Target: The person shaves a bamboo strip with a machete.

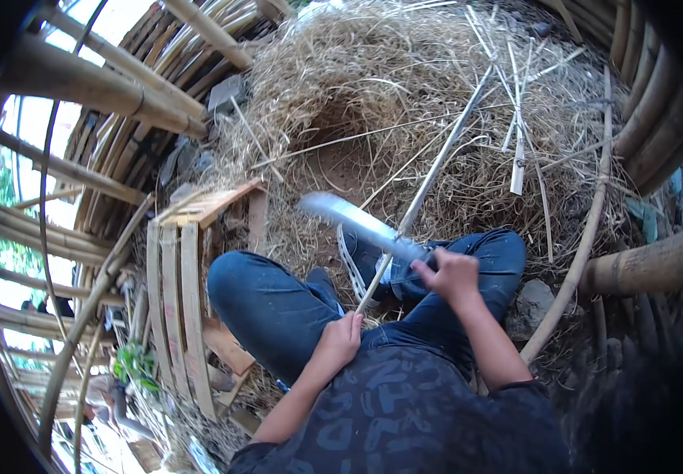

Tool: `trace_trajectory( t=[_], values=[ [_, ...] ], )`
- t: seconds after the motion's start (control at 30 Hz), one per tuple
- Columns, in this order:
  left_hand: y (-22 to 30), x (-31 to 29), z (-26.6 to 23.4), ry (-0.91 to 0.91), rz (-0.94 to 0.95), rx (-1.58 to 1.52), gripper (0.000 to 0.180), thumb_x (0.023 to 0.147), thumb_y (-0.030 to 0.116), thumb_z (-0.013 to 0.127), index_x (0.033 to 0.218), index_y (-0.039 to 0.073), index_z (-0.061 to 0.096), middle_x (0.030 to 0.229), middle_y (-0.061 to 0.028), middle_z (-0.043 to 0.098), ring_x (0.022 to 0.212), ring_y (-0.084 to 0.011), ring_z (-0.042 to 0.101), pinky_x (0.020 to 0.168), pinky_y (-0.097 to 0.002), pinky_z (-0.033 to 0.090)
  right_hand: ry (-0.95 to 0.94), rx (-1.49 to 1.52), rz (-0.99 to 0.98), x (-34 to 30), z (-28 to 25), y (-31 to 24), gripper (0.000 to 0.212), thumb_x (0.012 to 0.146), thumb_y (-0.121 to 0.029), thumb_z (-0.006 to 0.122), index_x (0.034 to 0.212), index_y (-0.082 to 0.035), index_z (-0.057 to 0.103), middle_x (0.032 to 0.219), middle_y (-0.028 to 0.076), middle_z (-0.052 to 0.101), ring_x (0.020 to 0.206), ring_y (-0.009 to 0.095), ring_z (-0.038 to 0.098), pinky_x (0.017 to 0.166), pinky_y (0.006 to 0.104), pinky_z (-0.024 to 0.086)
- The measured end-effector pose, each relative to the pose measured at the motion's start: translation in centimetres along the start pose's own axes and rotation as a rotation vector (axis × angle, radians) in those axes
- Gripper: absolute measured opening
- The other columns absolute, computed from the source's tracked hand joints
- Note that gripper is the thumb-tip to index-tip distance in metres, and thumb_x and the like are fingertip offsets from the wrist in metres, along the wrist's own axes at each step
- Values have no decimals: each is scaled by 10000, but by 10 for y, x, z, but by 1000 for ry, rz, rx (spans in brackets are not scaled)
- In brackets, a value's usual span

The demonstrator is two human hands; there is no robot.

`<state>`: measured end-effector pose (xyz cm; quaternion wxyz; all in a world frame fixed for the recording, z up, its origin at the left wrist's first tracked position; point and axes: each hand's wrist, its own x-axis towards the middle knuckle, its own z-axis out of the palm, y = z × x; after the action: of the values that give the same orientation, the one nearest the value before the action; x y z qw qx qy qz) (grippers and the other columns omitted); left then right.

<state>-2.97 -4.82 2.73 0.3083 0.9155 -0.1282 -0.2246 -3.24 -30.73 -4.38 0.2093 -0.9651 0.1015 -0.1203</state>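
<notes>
Both hands are curled around something: the left hand [340,340] grips the near end of a long, thin stick [427,188], while the right hand [452,276] clasps a knife [364,227], hiding its grip end. Pale and straight, greyer farther out, the stick slants away ahead of the hands over the straw [357,59]. Left of the right hand, the silvery blade [333,210] crosses it; its tip is blurred, and whether they touch cannot be told. Beyond the left hand, leftward, stands a slatted crate [172,300].

A black short-sleeved T-shirt [412,403] with grey block lettering is worn, with dark-blue denim trousers [266,296] and a dark, white-edged shoe [360,265].
</notes>
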Motion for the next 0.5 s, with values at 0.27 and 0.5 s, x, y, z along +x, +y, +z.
trace_trajectory(
  t=[0.27,0.5],
  values=[
    [3,8,0,-43,-25,-90,323,999,258,435,885,-19,555,748,-295,600,757,-487,591,654,-550,446,-119,-58,-48,-13,1,-11,584,798,-667,596,664,-99,582,549,110,610,511,300,634,472,416,484],
    [-5,5,-5,-15,-63,-100,314,996,239,454,868,-25,565,716,-278,590,719,-473,594,618,-511,449,-79,-21,-107,-7,6,-21,541,794,-602,645,701,-73,580,624,149,639,588,326,653,529,419,496]
  ],
)
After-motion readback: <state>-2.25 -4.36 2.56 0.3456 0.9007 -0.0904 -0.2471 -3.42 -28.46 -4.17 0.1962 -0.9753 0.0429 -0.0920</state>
